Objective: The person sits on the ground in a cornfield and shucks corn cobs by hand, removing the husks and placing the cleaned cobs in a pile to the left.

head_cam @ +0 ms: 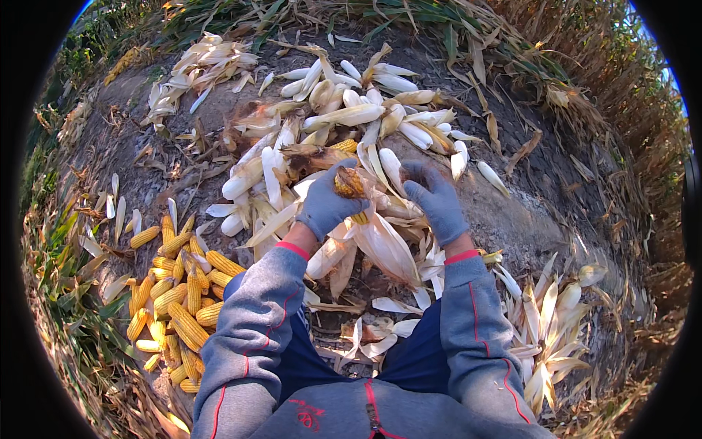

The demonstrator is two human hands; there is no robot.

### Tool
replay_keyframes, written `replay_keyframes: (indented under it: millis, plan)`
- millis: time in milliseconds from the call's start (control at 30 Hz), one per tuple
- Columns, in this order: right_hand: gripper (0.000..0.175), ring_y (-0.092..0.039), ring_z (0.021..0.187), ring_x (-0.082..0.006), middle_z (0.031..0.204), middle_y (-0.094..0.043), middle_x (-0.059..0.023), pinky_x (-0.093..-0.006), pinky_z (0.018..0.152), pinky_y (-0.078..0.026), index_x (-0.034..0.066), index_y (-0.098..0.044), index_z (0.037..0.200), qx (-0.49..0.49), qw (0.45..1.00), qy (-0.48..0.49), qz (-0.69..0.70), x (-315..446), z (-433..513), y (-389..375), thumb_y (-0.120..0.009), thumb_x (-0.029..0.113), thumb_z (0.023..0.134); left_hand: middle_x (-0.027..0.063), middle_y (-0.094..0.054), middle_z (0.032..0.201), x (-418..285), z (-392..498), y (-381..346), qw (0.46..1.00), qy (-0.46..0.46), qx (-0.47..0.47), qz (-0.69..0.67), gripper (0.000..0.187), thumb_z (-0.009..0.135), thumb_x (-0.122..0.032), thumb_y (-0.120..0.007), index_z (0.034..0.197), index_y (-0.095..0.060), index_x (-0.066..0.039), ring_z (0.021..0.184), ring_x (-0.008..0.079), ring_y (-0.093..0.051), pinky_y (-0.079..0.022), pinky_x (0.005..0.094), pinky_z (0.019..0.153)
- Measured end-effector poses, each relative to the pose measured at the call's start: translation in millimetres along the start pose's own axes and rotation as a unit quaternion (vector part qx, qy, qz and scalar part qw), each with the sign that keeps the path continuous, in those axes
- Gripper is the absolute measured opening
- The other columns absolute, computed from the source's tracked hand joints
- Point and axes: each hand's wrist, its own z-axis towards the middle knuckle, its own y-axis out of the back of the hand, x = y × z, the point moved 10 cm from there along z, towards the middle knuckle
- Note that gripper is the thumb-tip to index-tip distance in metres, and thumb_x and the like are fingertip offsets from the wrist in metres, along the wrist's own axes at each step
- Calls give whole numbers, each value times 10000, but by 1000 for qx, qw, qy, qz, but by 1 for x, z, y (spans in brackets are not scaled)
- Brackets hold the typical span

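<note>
My left hand (328, 204), in a grey glove, grips a partly husked ear of corn (349, 183). Yellow kernels show at its upper end, while pale peeled husk leaves (386, 247) hang from its lower part. To the right, my right hand (437, 204), gloved likewise, is raised with thumb and fingers apart and a gap between them. Dark brown stuff, perhaps corn silk, shows by its fingertips; whether it is held is unclear. Just beyond both hands lies a heap of corn ears in pale husks (345, 116).
Bare yellow corn cobs (189, 321) are piled on the ground at my left. Loose husks (548, 335) lie in a bunch at my right, and another husk pile (211, 63) sits at the far left. Dry corn stalks (598, 55) border the bare soil (510, 214).
</note>
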Motion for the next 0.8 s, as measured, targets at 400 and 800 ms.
replay_keyframes:
  millis: [400,800]
  plan:
    - [156,-606,921,-127,990,-648,-49,-261,840,-496,10,-651,997,40,993,71,88,13,-10,-51,-650,42,845,114,-625,1165,-8,-10,-44,991,1,122,46,889,623,-81,-765,1422,-375,-90,1042,181,-606,-478,306,927]
    - [136,-545,629,-86,796,-614,-26,-232,543,-456,39,-615,966,-182,962,-90,184,-52,-11,-14,-646,133,873,81,-663,1044,10,-13,-55,996,67,58,-31,703,650,-256,-850,1237,-537,-27,924,133,-633,-517,298,849]
